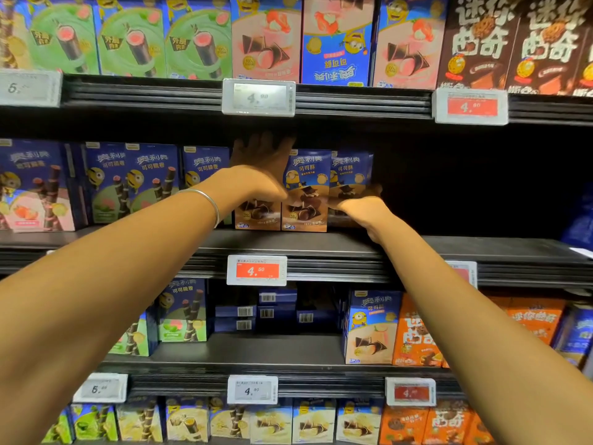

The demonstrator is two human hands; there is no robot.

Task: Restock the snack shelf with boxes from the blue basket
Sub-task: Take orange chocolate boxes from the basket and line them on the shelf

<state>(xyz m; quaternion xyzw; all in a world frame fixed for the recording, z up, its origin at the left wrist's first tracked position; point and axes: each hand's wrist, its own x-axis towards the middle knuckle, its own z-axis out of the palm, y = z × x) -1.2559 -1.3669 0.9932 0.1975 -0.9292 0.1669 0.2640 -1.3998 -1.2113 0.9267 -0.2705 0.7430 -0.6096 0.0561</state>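
Forearms (112, 268) reach in from 7 and 5 o'clock. Left hand (256, 181) flat, fingers spread, on leftmost brown box (256, 215). Right hand (359, 208) against rightmost box (351, 168), grip unclear. Boxes upright on shelf (321, 244), 12 o'clock. Blue basket unseen. Risk: uneven squeeze topples row backward.

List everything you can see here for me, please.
brown boxes: three, blue and brown, middle shelf centre
green boxes: three, green, top shelf left
pink boxes: three, pink and blue, top shelf centre
orange boxes: several, orange, lower right
price tags: at least eight, white or red, shelf edges
bracelet: one, silver, left wrist
left hand: one, on leftmost brown box, fingers over its top
right hand: one, gripping rightmost brown box
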